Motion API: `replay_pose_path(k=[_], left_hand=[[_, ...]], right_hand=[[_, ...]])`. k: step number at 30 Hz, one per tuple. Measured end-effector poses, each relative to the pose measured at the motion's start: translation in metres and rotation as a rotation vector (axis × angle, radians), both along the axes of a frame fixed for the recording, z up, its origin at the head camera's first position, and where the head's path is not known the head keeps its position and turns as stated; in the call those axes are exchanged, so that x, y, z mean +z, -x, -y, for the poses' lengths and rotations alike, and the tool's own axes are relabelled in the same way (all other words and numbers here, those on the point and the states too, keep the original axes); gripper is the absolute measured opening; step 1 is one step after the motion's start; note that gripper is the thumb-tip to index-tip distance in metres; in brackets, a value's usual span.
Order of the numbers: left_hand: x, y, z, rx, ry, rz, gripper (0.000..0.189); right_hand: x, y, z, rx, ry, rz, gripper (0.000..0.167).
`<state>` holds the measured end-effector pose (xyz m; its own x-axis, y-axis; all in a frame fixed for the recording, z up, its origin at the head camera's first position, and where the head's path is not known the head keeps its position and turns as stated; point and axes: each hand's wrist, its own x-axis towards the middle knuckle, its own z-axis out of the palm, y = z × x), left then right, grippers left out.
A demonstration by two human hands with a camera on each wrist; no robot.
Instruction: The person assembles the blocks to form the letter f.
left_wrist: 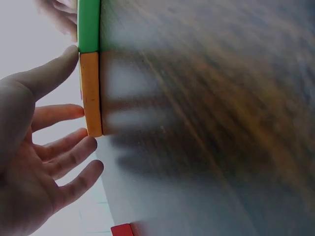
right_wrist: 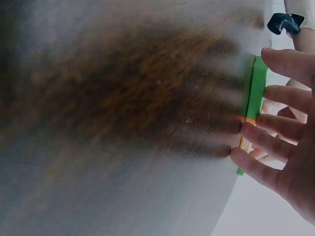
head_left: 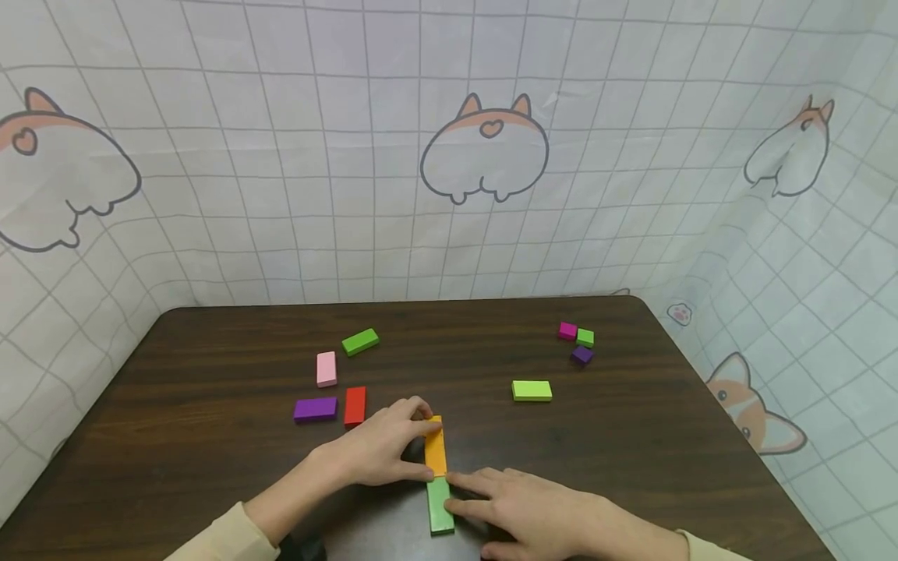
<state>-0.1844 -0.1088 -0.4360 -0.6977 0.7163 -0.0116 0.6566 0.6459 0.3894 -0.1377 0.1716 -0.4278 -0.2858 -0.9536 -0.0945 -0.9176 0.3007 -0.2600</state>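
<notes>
Right hand (head_left: 536, 510), green block (head_left: 439, 508) touching fingertips (head_left: 456, 506)

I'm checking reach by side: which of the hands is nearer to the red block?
Left. The left hand is by the near right corner of the red block, touching the orange block; the right hand is farther right, beside the adjoining green block.
</notes>
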Motion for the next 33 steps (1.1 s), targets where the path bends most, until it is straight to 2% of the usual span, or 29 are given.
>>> replay_pose_path(k=[9, 21, 33], left_hand=[[0.0006, 0.0022, 0.0040, -0.022, -0.018, 0.018, 0.068], [-0.0040, 0.0029, 0.0042, -0.047, -0.021, -0.022, 0.067], [-0.0023, 0.0030, 0.0061, -0.039, -0.036, -0.018, 0.066]], right_hand=[[-0.0005, 0.0011, 0.0010, 0.007, 0.001, 0.000, 0.059], [-0.0022, 0.0003, 0.0043, -0.014, 0.001, -0.059, 0.062], [0.0001, 0.0040, 0.0058, -0.032, -0.023, -0.049, 0.061]])
